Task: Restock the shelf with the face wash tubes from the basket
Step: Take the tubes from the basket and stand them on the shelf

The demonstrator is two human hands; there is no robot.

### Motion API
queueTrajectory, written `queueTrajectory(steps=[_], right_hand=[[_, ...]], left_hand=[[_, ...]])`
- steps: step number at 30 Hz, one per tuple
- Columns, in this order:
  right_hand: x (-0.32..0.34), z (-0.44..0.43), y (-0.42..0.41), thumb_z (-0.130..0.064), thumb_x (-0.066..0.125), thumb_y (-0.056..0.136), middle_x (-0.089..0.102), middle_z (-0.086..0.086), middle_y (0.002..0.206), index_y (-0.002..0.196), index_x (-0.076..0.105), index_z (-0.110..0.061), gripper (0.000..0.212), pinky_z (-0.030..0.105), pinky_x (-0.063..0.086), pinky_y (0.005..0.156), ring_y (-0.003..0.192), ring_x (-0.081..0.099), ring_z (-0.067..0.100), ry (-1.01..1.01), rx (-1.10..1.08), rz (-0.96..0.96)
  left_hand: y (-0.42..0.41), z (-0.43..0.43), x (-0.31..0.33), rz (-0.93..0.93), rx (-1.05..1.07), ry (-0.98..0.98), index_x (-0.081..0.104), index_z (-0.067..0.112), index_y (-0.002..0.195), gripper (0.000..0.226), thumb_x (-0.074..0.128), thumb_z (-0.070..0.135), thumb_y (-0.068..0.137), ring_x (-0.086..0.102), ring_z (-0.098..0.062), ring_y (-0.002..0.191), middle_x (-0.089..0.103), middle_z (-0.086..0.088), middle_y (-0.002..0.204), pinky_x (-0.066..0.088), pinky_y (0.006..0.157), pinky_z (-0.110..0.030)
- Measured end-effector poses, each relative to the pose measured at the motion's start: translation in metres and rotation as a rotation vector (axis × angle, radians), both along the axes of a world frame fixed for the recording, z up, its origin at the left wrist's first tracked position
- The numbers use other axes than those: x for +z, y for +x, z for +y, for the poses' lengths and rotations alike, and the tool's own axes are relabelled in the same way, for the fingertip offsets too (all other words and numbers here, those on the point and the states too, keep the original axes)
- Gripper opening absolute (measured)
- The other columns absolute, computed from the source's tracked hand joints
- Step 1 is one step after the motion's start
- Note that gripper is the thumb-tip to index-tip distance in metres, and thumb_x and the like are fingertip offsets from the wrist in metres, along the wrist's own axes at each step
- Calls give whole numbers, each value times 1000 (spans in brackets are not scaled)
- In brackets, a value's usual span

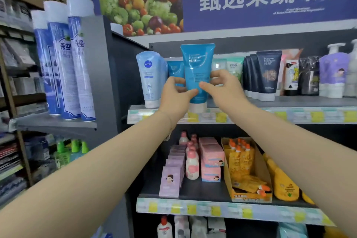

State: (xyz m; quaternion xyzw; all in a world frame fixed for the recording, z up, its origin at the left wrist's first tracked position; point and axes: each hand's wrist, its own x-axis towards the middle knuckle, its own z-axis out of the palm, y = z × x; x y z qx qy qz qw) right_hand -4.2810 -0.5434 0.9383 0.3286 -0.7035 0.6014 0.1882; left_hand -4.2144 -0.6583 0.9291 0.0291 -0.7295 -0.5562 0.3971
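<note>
Our left grip [174, 92] and our right grip [222, 85] both pinch the bright blue plastic face wash tube with a white cap [197, 67], one from each side, with the thumbs on its front. The tube is upright, cap down, in the middle of the frame. Its cap is at the front edge of the grey top shelf [289, 102]. We cannot tell if it sits on the shelf.

Just behind it on the left stands a second blue tube of the same kind [174, 69]. Left of that is a pale blue tube with a round dark badge [148, 77]. To the right are green and white tubes [234, 67], then dark navy tubes [267, 73]. The basket is not in view.

We think we are putting this tube into its row. Next it needs to go back a little, stand flat on its cap in front of its twin, and not bump the pale tube. Then both grips can let go.
</note>
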Motion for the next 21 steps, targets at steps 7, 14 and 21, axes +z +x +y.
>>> queueTrajectory(steps=[7,14,21], right_hand=[[25,-39,-21,-16,69,88,63,0,89,108,50,-18,28,27,51,69,88,66,18,-41,-10,-101],[41,-69,-38,-17,48,98,67,6,110,109,64,-16,19,37,56,82,99,67,25,29,13,-136],[42,-83,-65,-12,52,88,69,18,99,105,68,0,26,48,52,90,89,65,31,169,42,-238]], left_hand=[[-26,-23,18,9,54,63,46,14,110,35,70,7,85,63,-15,84,59,3,89,52,75,-27],[-57,-36,25,-10,226,52,48,14,109,29,65,6,87,60,-20,95,61,-4,109,47,77,-29],[-78,-47,26,-147,235,-101,49,8,122,39,59,1,84,57,-29,106,59,-10,118,49,94,-42]])
